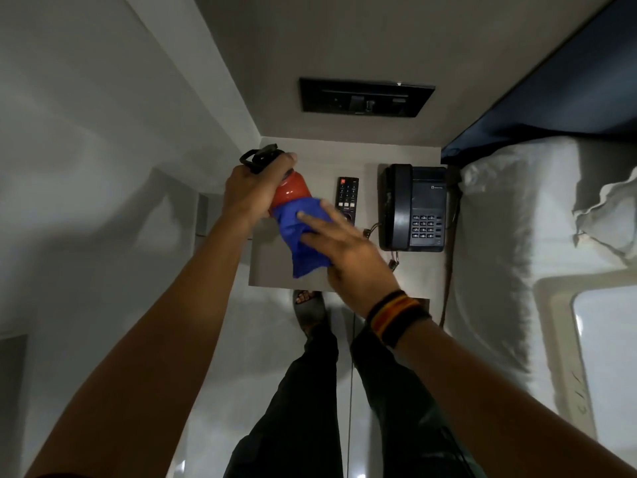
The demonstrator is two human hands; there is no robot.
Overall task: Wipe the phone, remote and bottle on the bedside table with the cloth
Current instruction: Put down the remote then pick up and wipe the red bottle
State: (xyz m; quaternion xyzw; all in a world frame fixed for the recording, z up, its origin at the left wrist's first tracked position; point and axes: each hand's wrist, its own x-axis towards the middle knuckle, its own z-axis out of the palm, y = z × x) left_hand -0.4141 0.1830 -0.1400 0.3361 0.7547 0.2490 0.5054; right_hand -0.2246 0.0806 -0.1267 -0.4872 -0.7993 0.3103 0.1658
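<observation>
My left hand [253, 191] grips the top of a red bottle [291, 189] with a black lid and strap, held tilted above the bedside table [272, 267]. A blue cloth [303, 236] is wrapped around the bottle's lower half, and my right hand [348, 257] presses it against the bottle. The bottle's base is hidden by the cloth. A black remote [346, 196] lies flat on the table just right of the bottle. Further right sits a black desk phone [413, 208] with its handset on the cradle.
A bed with white pillows [517, 236] and a dark headboard [568, 98] borders the table on the right. A black switch panel [365, 96] is on the wall behind. The phone cord [382, 236] trails over the table. My legs and a sandalled foot [308, 305] stand below.
</observation>
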